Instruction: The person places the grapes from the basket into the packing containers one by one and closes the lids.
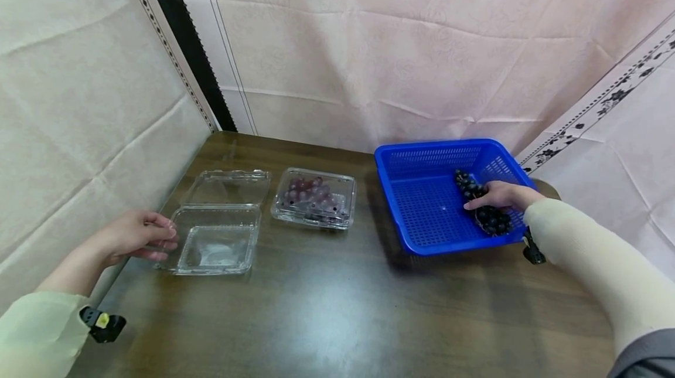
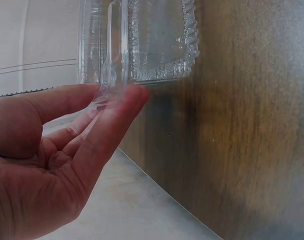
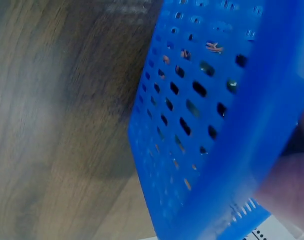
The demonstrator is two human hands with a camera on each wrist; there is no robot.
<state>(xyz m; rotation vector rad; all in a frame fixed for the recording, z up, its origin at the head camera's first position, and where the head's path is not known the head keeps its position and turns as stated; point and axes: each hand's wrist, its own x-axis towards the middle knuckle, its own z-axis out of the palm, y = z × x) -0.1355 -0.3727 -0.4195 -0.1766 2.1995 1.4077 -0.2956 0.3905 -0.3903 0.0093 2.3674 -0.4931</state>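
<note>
My left hand (image 1: pixel 167 236) is at the left rim of an open, empty clear clamshell box (image 1: pixel 216 237). In the left wrist view the thumb and fingertips (image 2: pixel 134 97) pinch the box's thin plastic rim (image 2: pixel 107 80). My right hand (image 1: pixel 477 203) reaches into a blue plastic basket (image 1: pixel 422 158) and grips a bunch of dark grapes (image 1: pixel 493 220) lying along its right side. In the right wrist view only the perforated wall of the basket (image 3: pixel 212 125) and a blurred bit of my right hand (image 3: pixel 292 185) show.
A closed clear box of reddish grapes (image 1: pixel 314 197) stands between the empty box and the basket. All of it rests on a dark wooden table (image 1: pixel 337 307). Pale cloth hangs close behind and on both sides.
</note>
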